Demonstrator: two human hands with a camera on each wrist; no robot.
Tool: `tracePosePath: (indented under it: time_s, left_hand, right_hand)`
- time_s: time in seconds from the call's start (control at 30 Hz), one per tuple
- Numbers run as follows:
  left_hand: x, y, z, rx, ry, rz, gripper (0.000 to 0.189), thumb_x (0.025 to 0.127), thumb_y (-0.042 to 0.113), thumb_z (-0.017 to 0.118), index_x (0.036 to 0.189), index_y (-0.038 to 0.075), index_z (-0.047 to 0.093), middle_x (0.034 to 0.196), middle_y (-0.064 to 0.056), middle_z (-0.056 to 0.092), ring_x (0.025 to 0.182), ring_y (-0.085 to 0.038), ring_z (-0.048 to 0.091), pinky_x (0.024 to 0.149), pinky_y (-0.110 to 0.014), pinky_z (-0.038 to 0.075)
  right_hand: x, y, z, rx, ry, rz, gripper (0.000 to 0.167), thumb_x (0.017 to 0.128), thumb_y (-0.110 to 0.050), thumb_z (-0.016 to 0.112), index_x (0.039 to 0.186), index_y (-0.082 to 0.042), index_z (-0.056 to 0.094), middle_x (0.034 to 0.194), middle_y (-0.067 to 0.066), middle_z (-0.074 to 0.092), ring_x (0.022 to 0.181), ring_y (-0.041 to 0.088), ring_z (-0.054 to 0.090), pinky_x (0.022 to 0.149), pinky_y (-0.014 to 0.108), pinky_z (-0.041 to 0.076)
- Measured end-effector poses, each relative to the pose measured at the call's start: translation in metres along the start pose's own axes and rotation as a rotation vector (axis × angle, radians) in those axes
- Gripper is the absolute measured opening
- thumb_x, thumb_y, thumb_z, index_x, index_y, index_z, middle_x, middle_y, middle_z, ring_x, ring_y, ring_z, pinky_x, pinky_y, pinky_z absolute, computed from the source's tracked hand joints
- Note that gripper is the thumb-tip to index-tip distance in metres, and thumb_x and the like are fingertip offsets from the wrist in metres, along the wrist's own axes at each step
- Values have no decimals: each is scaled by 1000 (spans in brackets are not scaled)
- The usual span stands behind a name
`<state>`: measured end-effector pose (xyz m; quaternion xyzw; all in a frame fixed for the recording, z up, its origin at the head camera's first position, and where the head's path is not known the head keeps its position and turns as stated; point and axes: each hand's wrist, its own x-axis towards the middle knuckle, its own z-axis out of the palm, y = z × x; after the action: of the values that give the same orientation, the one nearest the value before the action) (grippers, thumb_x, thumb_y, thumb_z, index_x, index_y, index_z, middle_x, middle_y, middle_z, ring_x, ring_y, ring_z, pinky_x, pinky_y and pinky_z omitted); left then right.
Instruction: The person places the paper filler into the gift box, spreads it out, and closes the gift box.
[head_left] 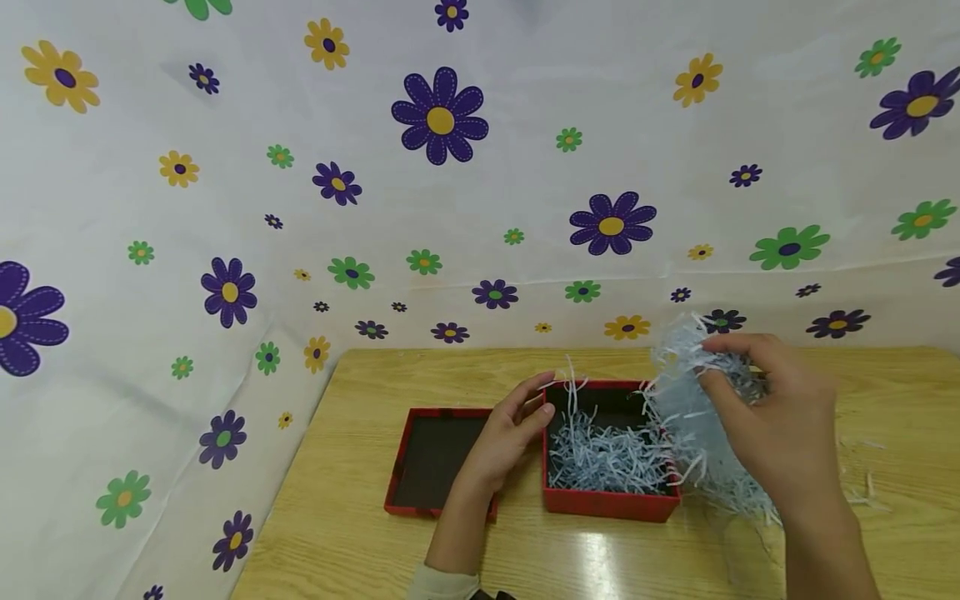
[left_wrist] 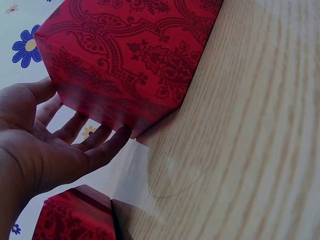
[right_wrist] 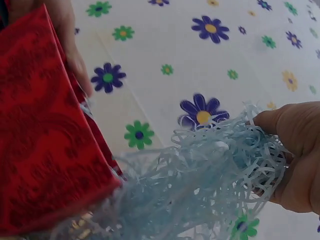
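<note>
A red patterned box (head_left: 611,503), its inside black, stands uncovered on the table with pale blue shredded paper (head_left: 611,458) in it. My left hand (head_left: 510,429) holds the box at its left wall near the far corner. In the left wrist view, the fingers (left_wrist: 102,145) lie against the outer red side (left_wrist: 125,55). Over the box's right side, my right hand (head_left: 783,408) pinches a loose clump of shredded paper (head_left: 693,408) between thumb and fingers. Strands hang down from the clump (right_wrist: 200,185) beside the box in the right wrist view.
The box lid (head_left: 442,458) lies inside up on the wooden table (head_left: 352,467), left of the box and partly behind my left forearm. Loose paper strands (head_left: 870,492) are scattered at the right. A white flower-patterned cloth (head_left: 517,192) hangs behind and along the left.
</note>
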<state>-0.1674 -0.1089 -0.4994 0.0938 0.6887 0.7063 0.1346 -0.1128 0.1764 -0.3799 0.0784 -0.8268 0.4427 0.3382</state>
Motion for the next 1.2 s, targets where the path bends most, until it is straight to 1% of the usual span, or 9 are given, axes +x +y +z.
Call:
tracePosePath:
  time_s: [0.2, 0.37, 0.57, 0.67, 0.83, 0.93, 0.97, 1.1, 1.2]
  left_hand:
    - [0, 1, 0, 0, -4, 6, 49, 108, 20, 62, 156, 20, 54, 164, 0, 44, 152, -37, 39, 120, -50, 41]
    - [-1, 2, 0, 1, -4, -2, 49, 108, 20, 63, 156, 24, 54, 164, 1, 44, 153, -37, 37, 120, -50, 41]
    - [-1, 2, 0, 9, -12, 11, 48, 109, 22, 62, 155, 30, 54, 165, 1, 43, 154, -35, 36, 122, -52, 38]
    - [-1, 2, 0, 9, -10, 9, 47, 109, 22, 62, 154, 32, 55, 164, 1, 44, 153, -34, 38, 121, -52, 39]
    - [1, 1, 0, 7, -17, 10, 48, 109, 19, 62, 155, 29, 54, 163, 0, 46, 152, -32, 39, 119, -49, 42]
    - [1, 0, 0, 5, -19, 10, 48, 109, 19, 62, 155, 27, 55, 163, 0, 45, 153, -33, 39, 119, -48, 42]
    - [1, 0, 0, 3, -20, 12, 47, 109, 19, 61, 155, 27, 55, 163, 0, 45, 153, -33, 38, 119, -49, 42]
    - [1, 0, 0, -3, -19, 9, 47, 109, 19, 61, 155, 27, 55, 163, -1, 45, 152, -33, 39, 119, -49, 42]
    - [1, 1, 0, 3, -13, 6, 48, 109, 19, 62, 155, 28, 55, 163, -1, 45, 152, -34, 39, 120, -50, 42]
  right_hand:
    - [-6, -19, 16, 69, -38, -82, 36, 78, 22, 78, 107, -1, 77, 109, 9, 75, 104, -9, 60, 91, 5, 45]
    - [-10, -33, 22, 177, -42, -105, 37, 78, 23, 75, 105, -1, 78, 108, 12, 76, 106, -1, 65, 91, 11, 49]
    - [-15, -43, 32, 302, -64, -139, 39, 75, 25, 74, 104, -2, 78, 105, 10, 75, 102, 6, 69, 91, 14, 53]
    - [-17, -43, 38, 323, -88, -133, 41, 76, 25, 74, 105, -3, 78, 107, 9, 75, 103, 7, 69, 91, 14, 53]
    - [-19, -30, 51, 249, -155, -126, 43, 79, 21, 78, 108, -10, 78, 110, 4, 76, 105, 7, 68, 92, 11, 49]
    - [-19, -19, 57, 171, -218, -97, 42, 81, 18, 79, 110, -12, 77, 112, 1, 75, 107, 14, 69, 94, 9, 47]
    - [-20, -15, 59, 148, -241, -86, 41, 82, 17, 79, 111, -12, 77, 113, 1, 75, 108, 18, 69, 95, 12, 48]
    - [-22, -4, 66, 60, -393, -15, 36, 88, 8, 80, 118, -11, 74, 120, 3, 73, 117, 28, 68, 100, 36, 55]
    - [-23, 2, 71, 15, -524, 25, 36, 91, 1, 80, 124, -10, 72, 127, 7, 71, 121, 33, 66, 98, 55, 57]
